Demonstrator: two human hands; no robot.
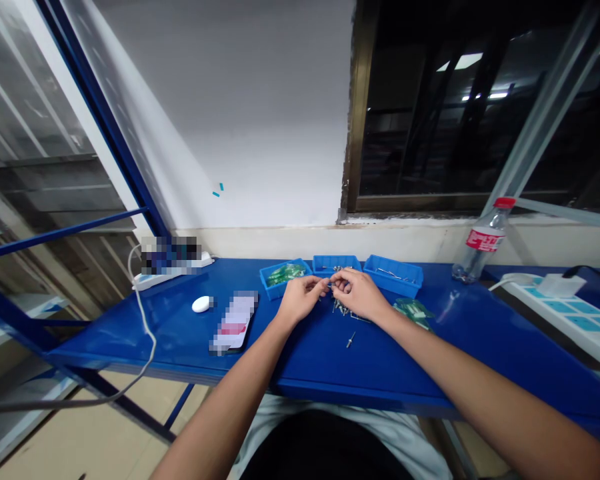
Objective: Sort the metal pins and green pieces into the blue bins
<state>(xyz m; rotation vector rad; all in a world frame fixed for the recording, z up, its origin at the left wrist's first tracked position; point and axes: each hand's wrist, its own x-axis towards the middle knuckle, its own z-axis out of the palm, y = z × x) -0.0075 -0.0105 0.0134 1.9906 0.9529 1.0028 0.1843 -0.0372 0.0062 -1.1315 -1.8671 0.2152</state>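
Note:
My left hand (301, 297) and my right hand (359, 292) meet over the blue table, thumb and fingers pinched close together. Whatever lies between the fingertips is too small and too covered to make out. Beneath the right hand is a loose pile of small metal pieces (344, 309) that look like blind rivets. One such rivet (351, 340) lies apart, nearer to me. Just beyond the hands stand three blue bins: the left bin (276, 291) holds green bags, the middle bin (336, 261) some small metal pieces, and the right bin (405, 285) a few thin pieces.
A green plastic bag (414, 312) lies by my right forearm. Left of my hands are a phone (235, 323) and a white oval case (201, 305). A capped bottle (481, 243) and a power strip (570, 313) stand at right. Another power strip (173, 272) sits back left.

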